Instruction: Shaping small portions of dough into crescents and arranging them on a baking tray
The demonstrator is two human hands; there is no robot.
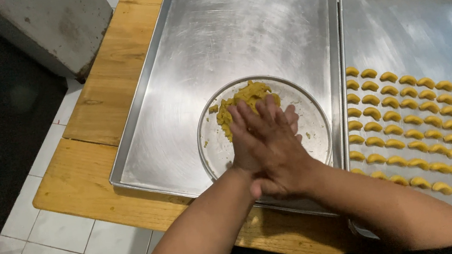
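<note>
Both hands were pressed flat together, palm against palm, over the round metal dish. With the right hand on top and the left hand mostly covered beneath it, the fingers lay stretched out and closed side by side, pointing away from the body. Whether any dough was caught between the palms could not be told, since the upper hand hid the gap. Just beyond the fingertips, a lump of yellow dough sat in the far left part of the dish, with a few crumbs scattered on the dish floor. That dish rested in the near right corner of a large empty baking tray, which lay on a wooden table. Touching it on the right stood a second baking tray, its near half filled with neat rows of small crescent-shaped dough pieces. White floor tiles showed below the table.
</note>
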